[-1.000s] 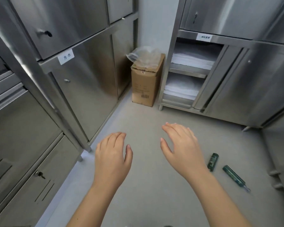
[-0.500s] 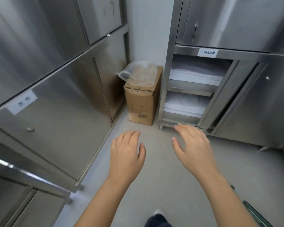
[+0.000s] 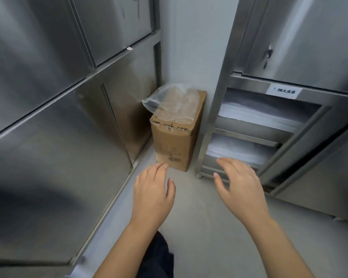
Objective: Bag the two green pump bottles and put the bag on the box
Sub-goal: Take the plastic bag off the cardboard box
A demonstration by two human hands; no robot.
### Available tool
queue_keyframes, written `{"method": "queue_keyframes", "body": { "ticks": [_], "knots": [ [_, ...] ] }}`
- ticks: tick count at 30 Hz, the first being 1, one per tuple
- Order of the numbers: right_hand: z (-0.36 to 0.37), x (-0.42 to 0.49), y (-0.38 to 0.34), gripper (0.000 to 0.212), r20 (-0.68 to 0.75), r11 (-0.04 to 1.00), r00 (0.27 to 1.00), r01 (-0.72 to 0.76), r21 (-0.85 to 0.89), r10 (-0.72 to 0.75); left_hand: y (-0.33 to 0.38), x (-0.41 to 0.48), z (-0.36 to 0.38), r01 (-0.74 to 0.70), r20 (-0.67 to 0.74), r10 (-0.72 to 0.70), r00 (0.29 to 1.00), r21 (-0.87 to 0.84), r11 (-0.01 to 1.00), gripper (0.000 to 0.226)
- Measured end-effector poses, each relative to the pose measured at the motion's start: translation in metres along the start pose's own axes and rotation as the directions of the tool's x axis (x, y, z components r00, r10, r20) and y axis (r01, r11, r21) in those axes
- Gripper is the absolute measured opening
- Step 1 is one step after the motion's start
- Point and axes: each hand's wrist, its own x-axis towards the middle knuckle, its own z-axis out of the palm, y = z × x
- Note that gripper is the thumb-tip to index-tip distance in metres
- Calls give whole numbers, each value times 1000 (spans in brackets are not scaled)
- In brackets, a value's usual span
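Observation:
A tall brown cardboard box [image 3: 175, 145] stands upright in the far corner of the floor. A clear plastic bag [image 3: 171, 105] lies crumpled on its top and hangs over the left edge. My left hand [image 3: 152, 194] reaches forward with relaxed fingers, holding nothing, its fingertips just short of the box's lower front. My right hand [image 3: 239, 187] is stretched out beside it, fingers spread, empty, in front of the shelf unit. The two green pump bottles are out of view.
Steel cabinet doors [image 3: 58, 127] line the left side. A steel shelf unit [image 3: 255, 125] with stacks of white folded sheets stands right of the box, closed steel cabinets [image 3: 309, 37] above and beside it. Grey floor [image 3: 209, 237] lies below my arms; a dark trouser leg [image 3: 161, 255] shows.
The view has moved toward the corner, so the box and bag look larger. The green bottles on the floor at the right have left the frame. Both hands stay open and extended.

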Motion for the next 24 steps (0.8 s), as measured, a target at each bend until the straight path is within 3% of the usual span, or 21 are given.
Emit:
{"method": "queue_keyframes", "body": {
  "ticks": [11,14,18,24],
  "knots": [
    [98,216,-55,38,49,995,994,97,-18,-96,-127,194,20,87,13,-87,996,33,996,38],
    [118,260,-65,42,31,995,994,100,15,-100,-143,244,30,41,3,-41,999,4,999,38],
    [145,297,-58,41,57,995,994,97,9,-97,-154,293,49,121,39,-117,992,-130,984,39],
    [189,364,-34,32,121,999,992,30,23,-33,-175,366,92,117,110,-104,989,-118,986,39]
  ]
}}
